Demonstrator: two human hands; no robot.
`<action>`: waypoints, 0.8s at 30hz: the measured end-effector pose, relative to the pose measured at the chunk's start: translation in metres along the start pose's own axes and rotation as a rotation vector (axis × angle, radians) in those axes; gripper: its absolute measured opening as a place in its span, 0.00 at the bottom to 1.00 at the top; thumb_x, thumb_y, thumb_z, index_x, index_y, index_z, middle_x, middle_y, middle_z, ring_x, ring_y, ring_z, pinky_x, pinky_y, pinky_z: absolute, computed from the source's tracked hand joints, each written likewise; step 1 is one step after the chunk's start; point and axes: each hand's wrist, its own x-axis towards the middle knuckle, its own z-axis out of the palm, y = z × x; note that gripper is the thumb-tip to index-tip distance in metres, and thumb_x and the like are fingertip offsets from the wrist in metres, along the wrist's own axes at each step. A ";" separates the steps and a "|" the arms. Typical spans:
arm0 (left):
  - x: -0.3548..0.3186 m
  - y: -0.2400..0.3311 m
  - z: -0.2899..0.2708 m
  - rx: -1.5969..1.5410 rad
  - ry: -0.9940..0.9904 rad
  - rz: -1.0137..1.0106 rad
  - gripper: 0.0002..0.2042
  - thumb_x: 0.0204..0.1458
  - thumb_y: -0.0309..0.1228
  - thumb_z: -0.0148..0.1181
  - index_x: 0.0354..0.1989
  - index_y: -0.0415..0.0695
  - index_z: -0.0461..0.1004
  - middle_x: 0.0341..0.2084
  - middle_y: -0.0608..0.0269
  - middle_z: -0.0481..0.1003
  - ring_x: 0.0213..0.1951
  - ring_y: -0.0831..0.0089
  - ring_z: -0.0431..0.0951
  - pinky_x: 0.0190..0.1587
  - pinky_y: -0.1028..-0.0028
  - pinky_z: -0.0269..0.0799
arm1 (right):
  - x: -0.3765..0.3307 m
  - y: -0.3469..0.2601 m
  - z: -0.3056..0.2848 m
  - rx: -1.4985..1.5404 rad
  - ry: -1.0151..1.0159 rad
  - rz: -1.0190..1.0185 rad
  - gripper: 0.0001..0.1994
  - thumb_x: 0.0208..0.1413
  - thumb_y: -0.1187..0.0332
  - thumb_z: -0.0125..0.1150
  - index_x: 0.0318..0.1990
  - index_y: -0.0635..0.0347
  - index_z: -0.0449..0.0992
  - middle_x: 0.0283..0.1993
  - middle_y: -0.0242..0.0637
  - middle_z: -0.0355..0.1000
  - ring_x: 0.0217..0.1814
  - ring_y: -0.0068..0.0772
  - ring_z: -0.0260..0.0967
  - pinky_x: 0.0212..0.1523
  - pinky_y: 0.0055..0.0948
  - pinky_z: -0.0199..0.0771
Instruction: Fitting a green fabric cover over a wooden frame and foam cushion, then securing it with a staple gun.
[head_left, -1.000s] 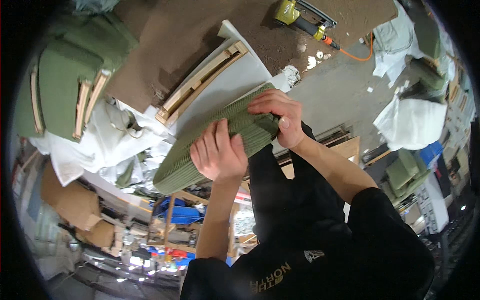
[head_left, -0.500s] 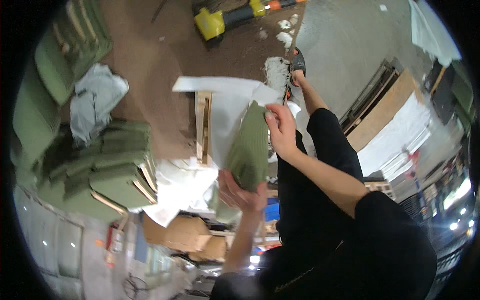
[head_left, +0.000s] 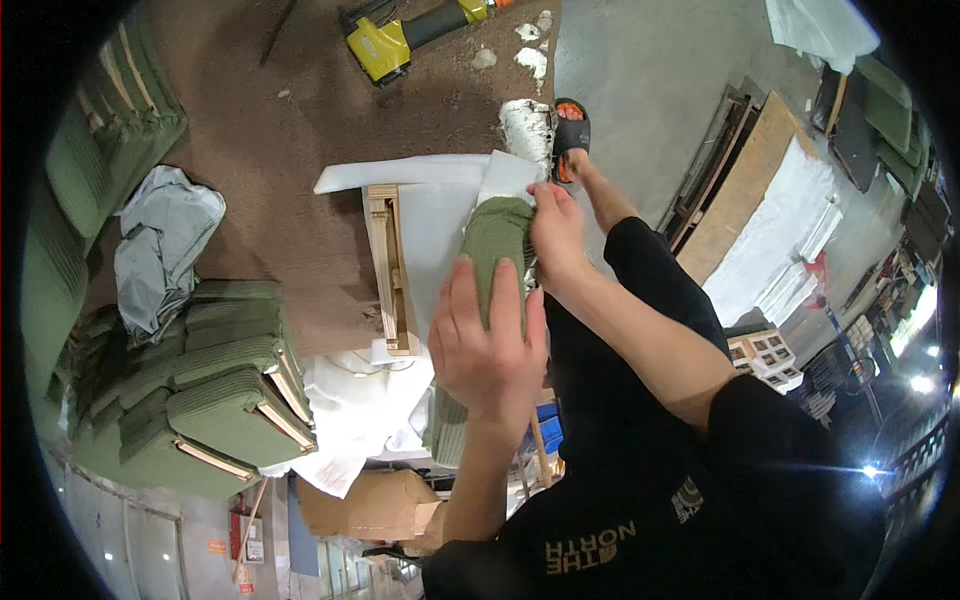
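Observation:
Green ribbed fabric lies over the right-hand side of a piece padded with pale foam. My left hand rests on the fabric from above, its fingers spread and pointing away from me. At the fabric's far right edge, my right hand pinches the cloth between thumb and bent fingers. A white foam strip lies across the far end of the padded piece, and a slim wooden frame shows along its left side. My left hand hides the near part of the fabric.
A yellow and black air stapler lies on the brown work surface at the far side. Stacked green cushioned panels and a grey cloth bundle are at left. White sheeting and a cardboard box are nearer.
My left hand has moved from under the fabric's near end to flat on top of it. The fabric's far end is now rounded over, with my right hand still at its edge.

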 end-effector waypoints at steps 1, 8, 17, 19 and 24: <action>-0.003 0.001 -0.001 0.004 -0.009 0.000 0.18 0.48 0.36 0.67 0.49 0.50 0.78 0.53 0.51 0.72 0.49 0.53 0.76 0.46 0.60 0.72 | 0.003 -0.004 0.008 -0.008 -0.001 -0.008 0.13 0.66 0.62 0.48 0.41 0.60 0.75 0.35 0.31 0.72 0.38 0.23 0.67 0.44 0.25 0.68; 0.000 0.005 0.011 0.007 0.102 0.022 0.14 0.53 0.39 0.62 0.46 0.50 0.77 0.51 0.53 0.74 0.46 0.56 0.77 0.44 0.63 0.72 | 0.047 -0.030 0.040 -0.603 -0.133 -0.600 0.16 0.62 0.60 0.53 0.42 0.66 0.79 0.34 0.51 0.78 0.37 0.44 0.77 0.42 0.38 0.73; 0.015 0.020 0.011 -0.022 0.074 -0.062 0.16 0.50 0.37 0.64 0.46 0.49 0.76 0.51 0.53 0.73 0.47 0.56 0.77 0.46 0.61 0.73 | 0.079 -0.030 0.059 -0.846 -0.244 -0.590 0.16 0.62 0.57 0.55 0.43 0.61 0.79 0.30 0.48 0.77 0.34 0.45 0.77 0.39 0.40 0.74; 0.019 0.021 0.006 -0.245 0.030 -0.123 0.17 0.52 0.38 0.63 0.50 0.46 0.75 0.51 0.50 0.73 0.47 0.53 0.76 0.49 0.60 0.72 | 0.087 -0.030 0.057 -0.856 -0.250 -0.592 0.17 0.62 0.57 0.55 0.44 0.63 0.79 0.29 0.47 0.77 0.32 0.41 0.76 0.37 0.38 0.73; 0.042 -0.022 0.031 -0.883 -0.246 -0.749 0.22 0.63 0.44 0.52 0.53 0.36 0.72 0.46 0.45 0.75 0.49 0.56 0.76 0.53 0.63 0.69 | 0.086 -0.033 0.052 -0.996 -0.279 -0.584 0.17 0.63 0.53 0.51 0.43 0.57 0.79 0.34 0.48 0.78 0.40 0.54 0.76 0.43 0.47 0.74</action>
